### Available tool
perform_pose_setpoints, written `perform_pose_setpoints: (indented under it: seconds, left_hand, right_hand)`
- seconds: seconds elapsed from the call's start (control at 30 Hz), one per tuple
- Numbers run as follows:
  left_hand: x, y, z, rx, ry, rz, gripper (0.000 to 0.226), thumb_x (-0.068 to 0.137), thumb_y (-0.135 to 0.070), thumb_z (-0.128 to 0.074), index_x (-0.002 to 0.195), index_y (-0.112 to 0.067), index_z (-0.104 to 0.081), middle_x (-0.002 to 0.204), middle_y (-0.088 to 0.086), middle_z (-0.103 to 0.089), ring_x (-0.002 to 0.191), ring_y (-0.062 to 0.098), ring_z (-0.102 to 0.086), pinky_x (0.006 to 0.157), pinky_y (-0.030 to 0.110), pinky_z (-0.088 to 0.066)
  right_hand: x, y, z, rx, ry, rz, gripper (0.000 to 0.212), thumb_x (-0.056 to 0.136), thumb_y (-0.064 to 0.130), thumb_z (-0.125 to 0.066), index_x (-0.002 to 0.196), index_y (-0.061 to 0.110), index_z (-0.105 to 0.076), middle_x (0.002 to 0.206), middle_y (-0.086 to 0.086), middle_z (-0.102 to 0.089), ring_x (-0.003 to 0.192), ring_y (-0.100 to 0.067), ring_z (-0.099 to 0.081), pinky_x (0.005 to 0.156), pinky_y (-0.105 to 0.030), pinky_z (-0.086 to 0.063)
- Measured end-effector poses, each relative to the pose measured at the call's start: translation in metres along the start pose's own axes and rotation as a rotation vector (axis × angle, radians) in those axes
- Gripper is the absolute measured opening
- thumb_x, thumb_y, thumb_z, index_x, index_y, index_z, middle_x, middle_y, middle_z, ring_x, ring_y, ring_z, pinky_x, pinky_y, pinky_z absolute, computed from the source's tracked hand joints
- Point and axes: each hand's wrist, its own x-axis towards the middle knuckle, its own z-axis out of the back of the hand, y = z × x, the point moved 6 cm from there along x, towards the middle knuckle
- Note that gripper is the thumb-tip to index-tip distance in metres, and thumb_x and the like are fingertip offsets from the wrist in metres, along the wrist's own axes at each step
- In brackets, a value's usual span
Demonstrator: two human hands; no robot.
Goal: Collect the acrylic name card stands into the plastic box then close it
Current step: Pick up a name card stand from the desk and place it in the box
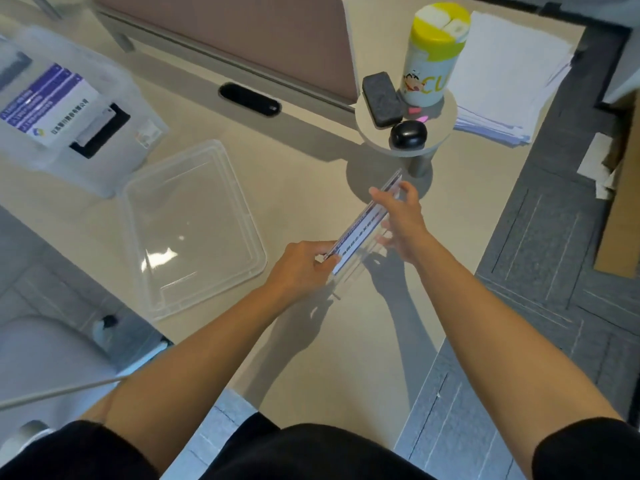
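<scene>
An acrylic name card stand (363, 225) with a white and purple card inside is held over the beige table, tilted on edge. My left hand (304, 268) pinches its near end. My right hand (401, 223) grips its far end, fingers curled over the top edge. The translucent plastic box (114, 98) stands at the far left with another card stand (45, 105) lying inside. Its clear lid (249, 244) lies flat on the table between the box and my hands.
A small round stand (446, 129) at the back right carries a yellow-capped canister (433, 53), a grey eraser (381, 98) and a black case (408, 133). A paper stack (509, 74) lies beside it. A brown partition (242, 32) runs along the back. The table edge drops to grey carpet on the right.
</scene>
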Motion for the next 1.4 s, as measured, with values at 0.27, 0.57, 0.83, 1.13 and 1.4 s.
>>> perform_pose_setpoints:
  seconds: [0.27, 0.57, 0.83, 1.13, 1.4]
  left_hand:
    - [-0.064, 0.013, 0.028, -0.089, 0.014, -0.007, 0.051, 0.087, -0.031, -0.071, 0.135, -0.033, -0.054, 0.123, -0.014, -0.062, 0.085, 0.005, -0.066, 0.064, 0.021, -0.055]
    - [-0.128, 0.041, 0.082, 0.012, 0.052, -0.298, 0.069, 0.084, -0.029, -0.075, 0.144, -0.032, -0.042, 0.132, -0.008, -0.060, 0.093, 0.002, -0.059, 0.065, 0.002, -0.040]
    - [-0.188, 0.123, 0.177, -0.110, -0.020, -0.440, 0.061, 0.085, -0.020, -0.073, 0.139, -0.035, -0.049, 0.123, -0.011, -0.066, 0.092, 0.000, -0.064, 0.077, 0.002, -0.043]
    - [-0.210, 0.188, 0.269, -0.134, -0.130, -0.473, 0.059, 0.088, -0.018, -0.069, 0.140, -0.034, -0.048, 0.124, -0.011, -0.065, 0.098, 0.000, -0.063, 0.084, 0.008, -0.044]
    - [-0.180, 0.205, 0.334, -0.149, -0.215, -0.467, 0.060, 0.086, -0.012, -0.070, 0.139, -0.033, -0.050, 0.117, -0.019, -0.064, 0.090, -0.012, -0.063, 0.079, 0.006, -0.047]
  right_hand:
    - [-0.062, 0.031, -0.044, -0.165, 0.085, 0.226, 0.071, 0.077, 0.042, -0.080, 0.136, 0.028, -0.043, 0.138, 0.005, -0.047, 0.097, -0.018, -0.063, 0.086, -0.049, -0.055]
    - [-0.156, 0.044, -0.106, -0.290, 0.069, 0.308, 0.064, 0.071, 0.051, -0.079, 0.124, 0.034, -0.047, 0.132, 0.006, -0.054, 0.096, -0.028, -0.063, 0.077, -0.051, -0.055]
    - [-0.217, 0.031, -0.240, -0.373, 0.060, 0.395, 0.059, 0.089, 0.047, -0.067, 0.138, 0.038, -0.036, 0.133, 0.004, -0.051, 0.100, -0.024, -0.064, 0.086, -0.056, -0.055]
    - [-0.234, 0.045, -0.364, -0.415, 0.114, 0.449, 0.059, 0.083, 0.049, -0.071, 0.133, 0.035, -0.042, 0.142, 0.004, -0.050, 0.095, -0.026, -0.067, 0.079, -0.055, -0.059]
    - [-0.192, 0.074, -0.432, -0.382, 0.220, 0.453, 0.061, 0.090, 0.044, -0.068, 0.142, 0.041, -0.034, 0.138, 0.008, -0.049, 0.104, -0.026, -0.062, 0.087, -0.058, -0.053]
